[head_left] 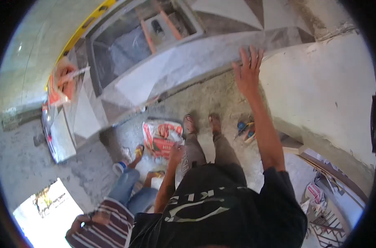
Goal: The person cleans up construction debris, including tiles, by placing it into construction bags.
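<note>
My right hand (248, 72) reaches forward with its fingers spread, its fingertips at the edge of the tiled countertop (196, 56). Lower down, my left hand (176, 152) hangs near my left leg, beside a red and white bag (161, 136) on the floor. Its fingers look bent, but blur hides whether they hold anything. A rectangular opening (113, 53) in the counter contains greyish material and orange-brown strips.
Another person in a striped shirt (107, 223) is at my left. A yellow level (82, 31) lies along the counter's far side. Colourful items (246, 130) sit on the floor by the white wall (320, 82). Boards (337, 173) and a metal rack (328, 225) are at right.
</note>
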`<action>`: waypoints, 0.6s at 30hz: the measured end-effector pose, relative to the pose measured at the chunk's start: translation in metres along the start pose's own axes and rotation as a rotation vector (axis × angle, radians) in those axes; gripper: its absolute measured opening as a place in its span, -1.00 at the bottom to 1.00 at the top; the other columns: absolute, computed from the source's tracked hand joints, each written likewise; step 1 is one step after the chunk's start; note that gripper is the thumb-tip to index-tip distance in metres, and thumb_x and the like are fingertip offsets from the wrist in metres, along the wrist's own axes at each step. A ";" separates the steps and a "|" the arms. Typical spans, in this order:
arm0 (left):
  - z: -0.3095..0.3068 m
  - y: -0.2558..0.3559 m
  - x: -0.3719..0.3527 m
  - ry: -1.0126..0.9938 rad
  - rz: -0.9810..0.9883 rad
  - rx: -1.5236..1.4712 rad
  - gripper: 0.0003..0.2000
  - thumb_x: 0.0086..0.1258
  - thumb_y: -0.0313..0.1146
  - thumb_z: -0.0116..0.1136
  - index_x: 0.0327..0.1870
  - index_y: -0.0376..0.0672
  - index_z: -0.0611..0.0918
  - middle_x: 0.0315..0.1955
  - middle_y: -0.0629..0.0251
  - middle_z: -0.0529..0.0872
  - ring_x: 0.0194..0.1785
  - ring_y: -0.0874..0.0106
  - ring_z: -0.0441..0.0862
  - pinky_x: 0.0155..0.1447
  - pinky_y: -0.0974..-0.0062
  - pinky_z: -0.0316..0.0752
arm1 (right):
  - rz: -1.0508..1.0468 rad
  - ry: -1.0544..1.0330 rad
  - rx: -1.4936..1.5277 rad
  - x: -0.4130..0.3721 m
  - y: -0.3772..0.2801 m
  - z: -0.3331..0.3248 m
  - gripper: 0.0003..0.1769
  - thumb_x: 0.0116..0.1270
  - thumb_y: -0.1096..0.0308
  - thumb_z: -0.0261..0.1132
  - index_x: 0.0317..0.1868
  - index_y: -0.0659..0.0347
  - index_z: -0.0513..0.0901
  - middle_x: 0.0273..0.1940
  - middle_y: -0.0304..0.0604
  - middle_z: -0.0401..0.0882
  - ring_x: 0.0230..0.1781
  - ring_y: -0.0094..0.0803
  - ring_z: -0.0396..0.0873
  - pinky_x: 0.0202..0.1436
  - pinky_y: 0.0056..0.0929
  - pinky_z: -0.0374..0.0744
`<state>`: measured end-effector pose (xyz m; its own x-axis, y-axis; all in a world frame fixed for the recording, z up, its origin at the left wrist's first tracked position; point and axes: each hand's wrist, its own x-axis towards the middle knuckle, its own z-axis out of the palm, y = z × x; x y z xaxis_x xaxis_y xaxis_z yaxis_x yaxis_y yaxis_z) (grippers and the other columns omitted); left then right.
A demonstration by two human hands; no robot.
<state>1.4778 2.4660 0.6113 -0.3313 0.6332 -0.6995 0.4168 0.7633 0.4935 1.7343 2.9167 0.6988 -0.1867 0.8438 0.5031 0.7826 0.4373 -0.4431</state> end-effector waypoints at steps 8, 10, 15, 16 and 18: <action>-0.004 0.091 0.247 -0.329 0.052 -0.137 -0.62 0.24 -0.31 0.15 0.00 -0.39 0.54 -0.34 0.09 0.69 -0.36 0.36 0.66 -0.22 0.42 0.57 | 0.102 0.007 -0.063 0.021 0.001 0.007 -0.36 0.16 0.27 0.34 0.29 -0.04 0.40 0.35 -0.04 0.13 0.40 0.13 -0.02 0.41 0.08 0.08; 0.000 0.072 0.302 -0.238 0.450 0.295 -0.59 0.24 -0.32 0.16 0.07 -0.38 0.49 -0.35 0.10 0.69 -0.39 0.40 0.66 -0.24 0.46 0.56 | 0.063 0.064 -0.031 0.014 0.007 0.016 -0.34 0.05 0.24 0.40 0.24 -0.11 0.46 0.33 -0.08 0.17 0.39 0.11 0.01 0.39 0.04 0.15; -0.009 0.073 0.402 -0.360 0.290 0.261 -0.61 0.23 -0.29 0.18 0.01 -0.37 0.51 -0.40 0.12 0.68 -0.41 0.39 0.64 -0.29 0.45 0.54 | -0.154 0.294 -0.003 0.007 0.043 0.033 -0.39 -0.02 0.10 0.43 0.13 -0.12 0.56 0.25 -0.17 0.34 0.30 -0.07 0.24 0.16 -0.07 0.41; -0.010 0.082 0.429 -0.325 0.321 0.280 -0.63 0.23 -0.28 0.19 -0.04 -0.37 0.53 -0.43 0.13 0.68 -0.43 0.39 0.63 -0.31 0.44 0.53 | -0.284 0.365 -0.074 0.011 0.065 0.036 -0.46 0.05 0.06 0.41 0.10 -0.11 0.58 0.20 -0.17 0.41 0.23 -0.12 0.36 0.06 -0.11 0.49; -0.013 0.116 0.465 -0.317 0.315 0.405 -0.64 0.25 -0.25 0.19 -0.07 -0.37 0.54 -0.46 0.15 0.67 -0.46 0.38 0.61 -0.33 0.43 0.52 | -0.286 0.428 -0.103 0.025 0.102 0.022 -0.46 0.05 0.06 0.40 0.10 -0.11 0.57 0.20 -0.16 0.40 0.23 -0.12 0.36 0.06 -0.11 0.49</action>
<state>1.3610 2.8504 0.3500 0.1030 0.7043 -0.7024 0.7640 0.3962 0.5093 1.7964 2.9894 0.6493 -0.1592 0.4832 0.8609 0.7941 0.5808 -0.1792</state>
